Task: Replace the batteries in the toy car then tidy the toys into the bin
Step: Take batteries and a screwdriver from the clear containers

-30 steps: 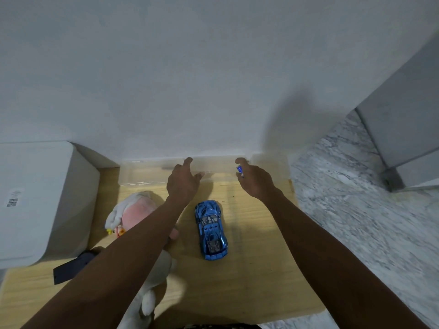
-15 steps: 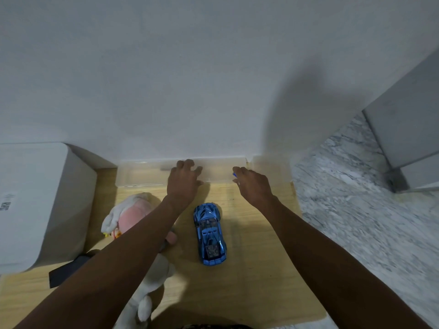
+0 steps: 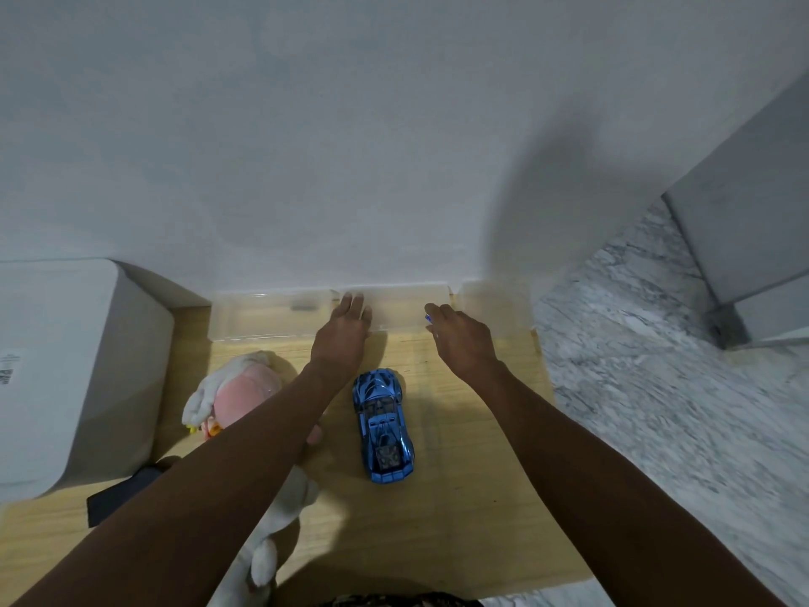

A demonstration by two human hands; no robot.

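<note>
A shiny blue toy car [image 3: 383, 424] lies on the wooden table [image 3: 464, 497], nose toward the wall. At the table's back edge stands a clear plastic bin [image 3: 262, 319]. My left hand [image 3: 343, 339] reaches over the bin's front wall with straight fingers, just beyond the car's nose. To its right, my right hand [image 3: 462, 341] pinches a small blue object [image 3: 427, 318] at its fingertips, near the bin's right end. A pink and white plush toy [image 3: 238, 389] lies left of the car, partly hidden under my left forearm.
A large white box [image 3: 65, 365] fills the table's left side, with a black flat object [image 3: 120, 497] at its foot. A clear plastic piece [image 3: 492, 306] leans at the bin's right. Marble floor [image 3: 678, 431] lies beyond the table's right edge.
My left hand has slid forward onto the bin's front wall and its fingers have straightened. My right hand has stayed near the bin's right end with the small blue object.
</note>
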